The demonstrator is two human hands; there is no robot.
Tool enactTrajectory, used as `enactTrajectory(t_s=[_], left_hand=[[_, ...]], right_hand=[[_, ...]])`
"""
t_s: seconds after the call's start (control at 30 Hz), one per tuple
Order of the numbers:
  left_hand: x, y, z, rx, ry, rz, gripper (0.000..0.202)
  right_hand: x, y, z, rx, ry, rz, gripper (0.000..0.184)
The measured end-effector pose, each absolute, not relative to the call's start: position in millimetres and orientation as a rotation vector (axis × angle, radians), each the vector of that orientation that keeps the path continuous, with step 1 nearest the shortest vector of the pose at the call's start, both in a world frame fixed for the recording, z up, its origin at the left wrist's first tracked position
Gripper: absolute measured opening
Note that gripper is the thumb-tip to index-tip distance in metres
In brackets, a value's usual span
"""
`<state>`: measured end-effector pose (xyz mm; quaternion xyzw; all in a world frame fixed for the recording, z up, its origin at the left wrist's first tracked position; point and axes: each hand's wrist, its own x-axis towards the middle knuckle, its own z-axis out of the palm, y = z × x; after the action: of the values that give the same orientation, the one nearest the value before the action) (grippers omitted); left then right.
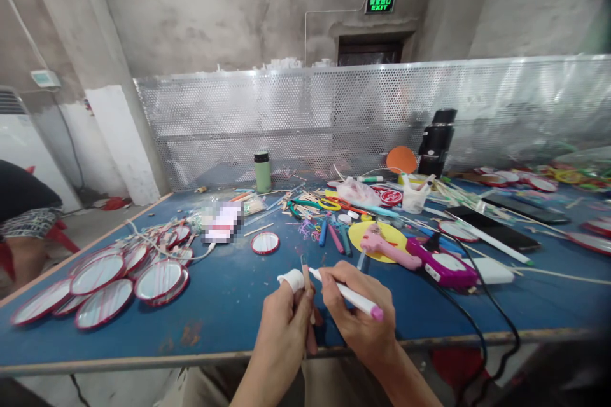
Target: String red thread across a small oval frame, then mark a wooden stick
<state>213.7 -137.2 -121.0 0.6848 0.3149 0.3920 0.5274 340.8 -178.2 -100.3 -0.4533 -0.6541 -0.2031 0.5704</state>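
Note:
My left hand (285,315) is closed round a thin wooden stick (306,275) that points up and away over the table's front edge. Something white (292,280), like a wrapping, covers the end of one finger of that hand. In my right hand (358,308) a white marker pen (352,297) with a pink end is gripped like a writing pen. Its tip is close to the stick; whether they touch I cannot tell. Just beyond both hands a small round red-rimmed disc (265,243) lies on the blue table (229,311).
Several red-rimmed discs (105,305) are piled at the left. A pink glue gun (386,247) lies partly on a yellow disc (370,238), beside a purple device (443,267) with black cables. Behind stand a green bottle (262,173) and a black flask (435,146). A person's leg (28,235) shows far left.

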Motion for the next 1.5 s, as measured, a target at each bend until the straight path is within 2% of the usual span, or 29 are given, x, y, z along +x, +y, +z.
enactTrajectory(t_s=[1.5], left_hand=[[216,-135,-131,1.617,0.717,0.966,0.032]], right_hand=[[340,-179,-97,-1.048,-1.591,-0.429,0.015]])
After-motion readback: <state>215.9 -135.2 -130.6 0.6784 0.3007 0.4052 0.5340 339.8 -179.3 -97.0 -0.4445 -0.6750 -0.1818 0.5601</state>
